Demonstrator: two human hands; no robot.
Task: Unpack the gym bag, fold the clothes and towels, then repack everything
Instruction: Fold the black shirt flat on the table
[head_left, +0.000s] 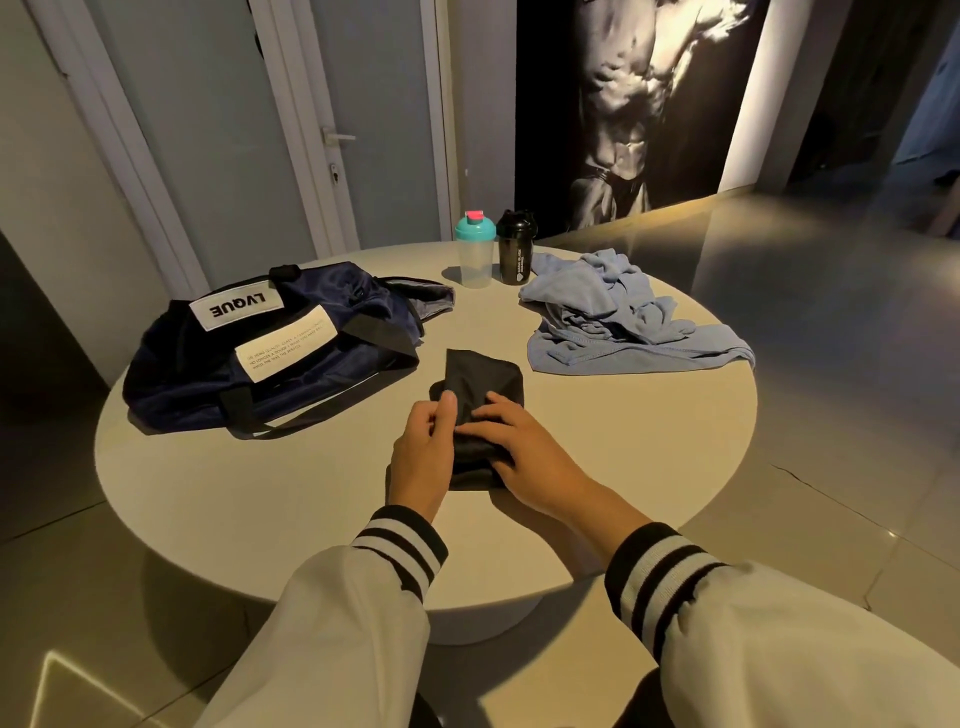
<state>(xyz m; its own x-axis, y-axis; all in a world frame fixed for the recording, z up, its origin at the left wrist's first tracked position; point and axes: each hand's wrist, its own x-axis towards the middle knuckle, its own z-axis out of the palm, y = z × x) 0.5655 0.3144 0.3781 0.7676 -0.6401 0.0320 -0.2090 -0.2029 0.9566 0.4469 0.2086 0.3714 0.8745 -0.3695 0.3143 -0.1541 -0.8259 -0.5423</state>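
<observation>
At the left of the frame the gym bag (270, 353) was navy blue, with black straps and white labels lettered in black. The garment (483, 379) at centre was plain black. The towel (623, 322) at the right was light blue. In the upper middle stood a clear shaker (474, 260) with a teal lid and pink cap, and a black shaker (515, 249). The table (260, 493) was pale cream. The off-white sleeves (337, 623) ended in black-and-white striped cuffs (402, 545).
</observation>
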